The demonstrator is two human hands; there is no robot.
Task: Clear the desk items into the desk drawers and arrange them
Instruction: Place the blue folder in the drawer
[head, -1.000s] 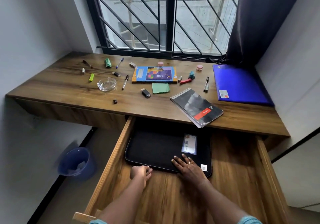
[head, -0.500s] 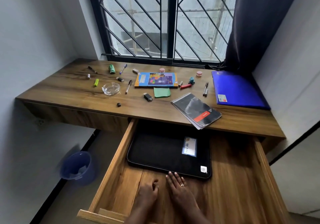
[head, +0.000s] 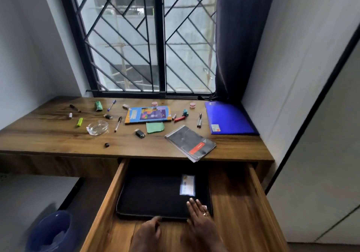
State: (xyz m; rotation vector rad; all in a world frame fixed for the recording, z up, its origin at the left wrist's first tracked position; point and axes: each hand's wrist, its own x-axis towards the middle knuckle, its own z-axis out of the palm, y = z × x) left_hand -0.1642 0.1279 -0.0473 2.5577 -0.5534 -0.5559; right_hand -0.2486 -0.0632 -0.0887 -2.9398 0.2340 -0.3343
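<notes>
Right hand [head: 198,216] is back on the flat black fabric sleeve [head: 155,195]! Half a second ago both hands were on the bare floor of the open wooden drawer [head: 229,203], just short of the sleeve's near edge. Now the right fingers lie straight and flat across its near right corner, gripping nothing. The left hand [head: 150,232] sits at the sleeve's near edge, but it's blurred, so I can't tell whether those fingers are curled or what they've got. The view has also tipped up, showing more window.

My read: this is a last nudge to square the sleeve, so item one looks as good as stowed and the arranging has begun.

The sleeve lies flat along the drawer's left wall, its far end in shadow under the brown wooden desk top [head: 48,135]. A small pale card [head: 187,185] rests on its right side, and the right half of the drawer floor is bare wood.

Plenty still waits up top. A grey spiral notebook with a red label [head: 191,142] overhangs the desk's front edge above the drawer. A blue plastic folder [head: 228,118] is at the right end, a colourful flat book [head: 148,115] near the middle and a clear glass ashtray [head: 97,127] left of centre, with pens and small bits scattered around them.
</notes>
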